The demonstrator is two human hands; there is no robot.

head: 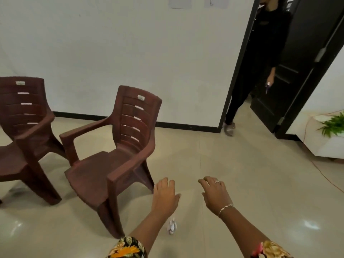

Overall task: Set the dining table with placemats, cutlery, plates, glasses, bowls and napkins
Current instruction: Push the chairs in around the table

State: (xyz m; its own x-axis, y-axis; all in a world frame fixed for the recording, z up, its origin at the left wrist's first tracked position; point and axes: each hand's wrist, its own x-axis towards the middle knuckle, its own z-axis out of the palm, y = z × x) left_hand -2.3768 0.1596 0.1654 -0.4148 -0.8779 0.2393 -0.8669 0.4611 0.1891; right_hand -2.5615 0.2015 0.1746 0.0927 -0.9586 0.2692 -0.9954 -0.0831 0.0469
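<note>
Brown plastic chair (96, 170) is nearest to left hand (165, 194), right hand (216, 194) farther; both w/ fingers loose, apart, empty; no tableware in view.

Left hand (164, 195), right hand (214, 194) empty, relaxed, beside brown chair (111, 161).

No wording is legible anywhere. A small silver badge (141, 97) sits at the top of the near brown chair (111, 164), on its backrest, with lettering too blurred to read. A similar blurred tag (20, 83) marks the far chair (24, 112). Two paper sheets (180, 2) on the wall (111, 43) carry faint, unreadable marks.
</note>
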